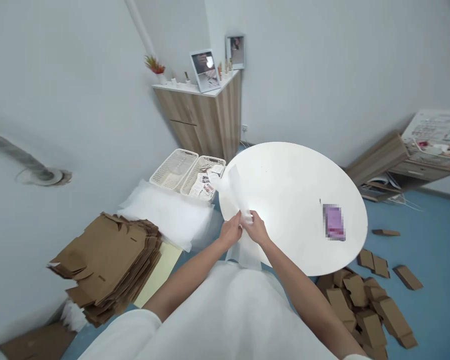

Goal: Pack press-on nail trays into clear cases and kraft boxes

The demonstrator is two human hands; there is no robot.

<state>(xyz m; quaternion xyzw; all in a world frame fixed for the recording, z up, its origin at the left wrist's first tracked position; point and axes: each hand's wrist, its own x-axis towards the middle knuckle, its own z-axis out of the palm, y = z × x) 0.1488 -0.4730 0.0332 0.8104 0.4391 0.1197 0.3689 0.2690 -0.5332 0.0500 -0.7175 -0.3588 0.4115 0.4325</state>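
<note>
Both hands meet over the near left edge of the white round table [292, 185]. Between them is a thin, translucent white packing foam sheet [235, 186], with one part rising above the fingers and another hanging below toward my lap. My left hand [230, 231] is closed, its fingertips pinching the sheet. My right hand [257, 228] grips the same sheet close beside it, fingers curled round a gathered part. Whether anything is wrapped inside the sheet is hidden. A blurred-out purple item [334, 222] lies on the table's right side.
To the left lie a stack of white foam sheets [172, 210] and flattened cardboard boxes [105, 260]. Behind them are a bare white basket [174, 169] and a basket with cards [210, 159]. Folded boxes [369, 315] pile on the floor at right. A wooden cabinet [206, 120] stands behind.
</note>
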